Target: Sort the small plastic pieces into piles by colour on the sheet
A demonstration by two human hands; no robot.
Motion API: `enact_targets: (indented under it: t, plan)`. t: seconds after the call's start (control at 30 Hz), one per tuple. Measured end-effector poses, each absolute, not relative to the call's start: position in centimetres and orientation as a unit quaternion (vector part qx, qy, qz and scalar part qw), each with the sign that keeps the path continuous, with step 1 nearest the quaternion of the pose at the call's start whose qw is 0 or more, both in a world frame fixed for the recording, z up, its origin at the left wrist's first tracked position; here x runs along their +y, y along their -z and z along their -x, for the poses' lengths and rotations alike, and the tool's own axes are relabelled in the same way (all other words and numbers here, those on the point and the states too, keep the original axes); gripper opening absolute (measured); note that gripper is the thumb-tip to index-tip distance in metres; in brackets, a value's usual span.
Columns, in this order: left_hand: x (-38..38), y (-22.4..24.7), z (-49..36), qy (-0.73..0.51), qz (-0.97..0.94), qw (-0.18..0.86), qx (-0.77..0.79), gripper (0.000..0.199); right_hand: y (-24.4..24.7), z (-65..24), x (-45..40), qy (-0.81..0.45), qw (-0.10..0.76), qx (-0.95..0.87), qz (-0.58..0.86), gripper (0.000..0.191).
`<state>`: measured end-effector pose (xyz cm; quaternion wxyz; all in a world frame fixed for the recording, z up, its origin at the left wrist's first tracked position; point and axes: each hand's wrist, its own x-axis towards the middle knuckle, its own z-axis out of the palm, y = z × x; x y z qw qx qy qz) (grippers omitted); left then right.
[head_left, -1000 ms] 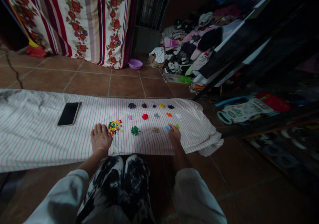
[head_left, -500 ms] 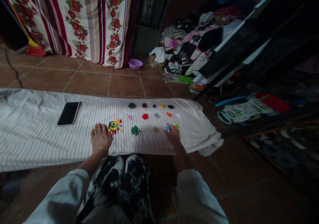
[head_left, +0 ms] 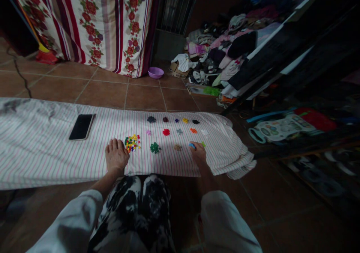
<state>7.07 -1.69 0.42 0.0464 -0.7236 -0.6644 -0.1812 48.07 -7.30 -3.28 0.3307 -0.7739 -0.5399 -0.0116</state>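
My left hand [head_left: 116, 156] lies flat on the striped cloth [head_left: 42, 151], fingers stretched out, beside a mixed pile of small coloured pieces [head_left: 132, 143]. My right hand [head_left: 199, 153] is at the right with its fingers bent together over a small heap of light blue pieces [head_left: 192, 145], partly covering it. Whether a piece is between the fingertips is hidden. Light green pieces [head_left: 203, 144] peek out just beyond that hand. Sorted by colour, other heaps sit in rows: green [head_left: 155, 147], tan [head_left: 177, 147], red [head_left: 166, 132], grey [head_left: 179, 131], orange [head_left: 193, 130] and white [head_left: 204, 132].
A dark-screened phone [head_left: 81, 127] rests on the cloth at the left. Farther back are pink [head_left: 149, 132], yellow [head_left: 185, 120] and black heaps [head_left: 195, 122]. On the tiled floor stand a purple basin [head_left: 155, 72] and a pile of clothes [head_left: 213, 54].
My right fingers have closed in over the light blue heap, which shows less than before. My left hand stays in place on the cloth. The whole view has shifted slightly.
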Motion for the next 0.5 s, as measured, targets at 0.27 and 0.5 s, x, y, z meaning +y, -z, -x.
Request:
enact_targets:
  t: [0.27, 0.5]
  plan:
    - [-1.68, -0.49, -7.11, 0.175, 0.723, 0.053, -0.666, 0.043, 2.76, -47.95, -6.70, 0.009, 0.304, -0.551, 0.777, 0.033]
    - [-1.70, -0.43, -7.04, 0.179, 0.725, 0.058, -0.663, 0.043, 2.85, -47.86, -6.63, 0.015, 0.303, -0.543, 0.783, 0.030]
